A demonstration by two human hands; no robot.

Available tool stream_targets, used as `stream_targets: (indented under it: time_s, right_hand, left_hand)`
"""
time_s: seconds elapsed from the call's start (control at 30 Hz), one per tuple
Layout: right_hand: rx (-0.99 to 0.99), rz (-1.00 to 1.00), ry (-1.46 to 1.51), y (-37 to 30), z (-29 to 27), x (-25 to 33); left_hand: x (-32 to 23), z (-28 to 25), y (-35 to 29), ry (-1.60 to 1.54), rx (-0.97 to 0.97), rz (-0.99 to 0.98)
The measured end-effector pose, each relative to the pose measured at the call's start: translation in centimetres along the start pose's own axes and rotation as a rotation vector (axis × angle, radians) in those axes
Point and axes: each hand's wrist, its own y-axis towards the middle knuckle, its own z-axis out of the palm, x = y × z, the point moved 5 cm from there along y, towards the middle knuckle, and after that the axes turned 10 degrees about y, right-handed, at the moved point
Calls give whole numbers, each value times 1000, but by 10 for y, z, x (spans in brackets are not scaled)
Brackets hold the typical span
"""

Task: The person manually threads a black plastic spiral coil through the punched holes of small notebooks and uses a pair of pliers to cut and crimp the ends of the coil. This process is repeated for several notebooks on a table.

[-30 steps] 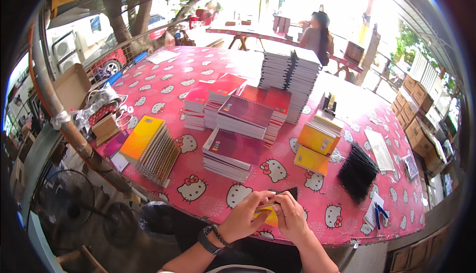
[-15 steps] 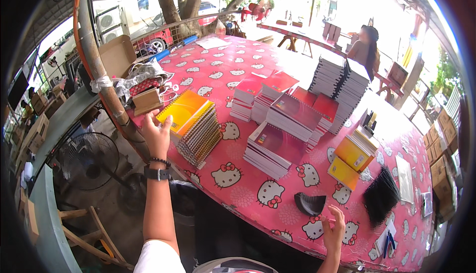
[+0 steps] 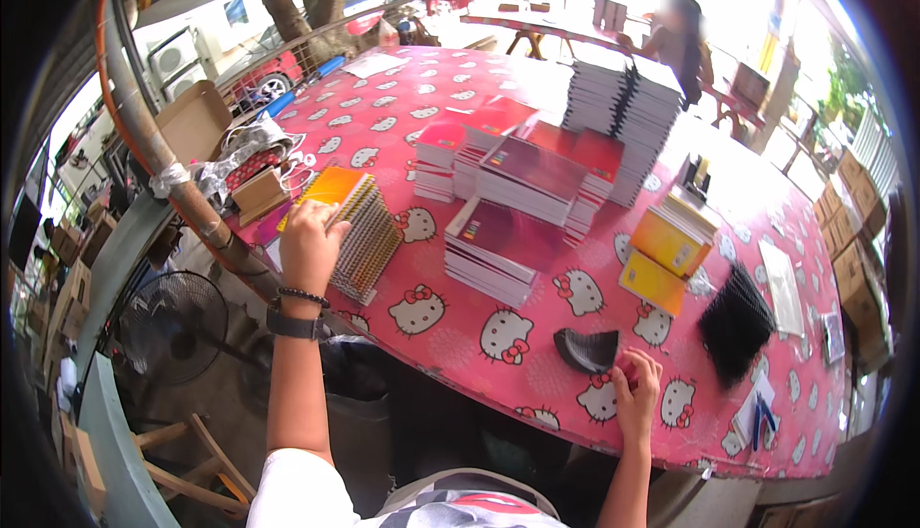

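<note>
My left hand (image 3: 311, 239) rests on the near-left part of a stack of yellow spiral notebooks (image 3: 366, 241), its fingers bent over the top cover and covering part of it. Wire-bound edges of the stack face right. A strip of purple (image 3: 273, 226) shows just left of this hand. My right hand (image 3: 636, 394) hovers low over the table's near side, fingers loosely curled and apart, with nothing visible in it. Close to its fingertips lies a black, curved, ridged piece (image 3: 586, 350).
Purple-covered books (image 3: 503, 255), red-covered books (image 3: 441, 159) and tall white coil-bound stacks (image 3: 647, 116) stand mid-table. To the right are yellow books (image 3: 661, 245), black coils (image 3: 736, 327) and blue-handled pliers (image 3: 762, 421). A rusty post (image 3: 182, 183) rises at left; a person (image 3: 680, 49) is farther back.
My left hand has come in from the stack's left corner onto its top, fingers now bent. My right hand has moved up towards the black curved piece. The whole view has shifted slightly.
</note>
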Motion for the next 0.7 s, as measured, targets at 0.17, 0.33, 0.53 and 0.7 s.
stream_targets:
  time_s: [0.17, 0.33, 0.53, 0.7]
  right_hand:
    - [-53, 43, 46, 1, -12, -5]
    - [-26, -26, 2, 5, 1, -12]
    - [-19, -16, -37, 0, -7, -14]
    - [-17, 1, -86, -1, -11, -10]
  left_hand:
    - [-39, -4, 0, -8, -193, 145]
    - [-169, -36, -67, -667, -65, 352]
    - [-336, 33, -128, -911, 359, 783]
    - [-406, 92, -77, -863, 413, 622]
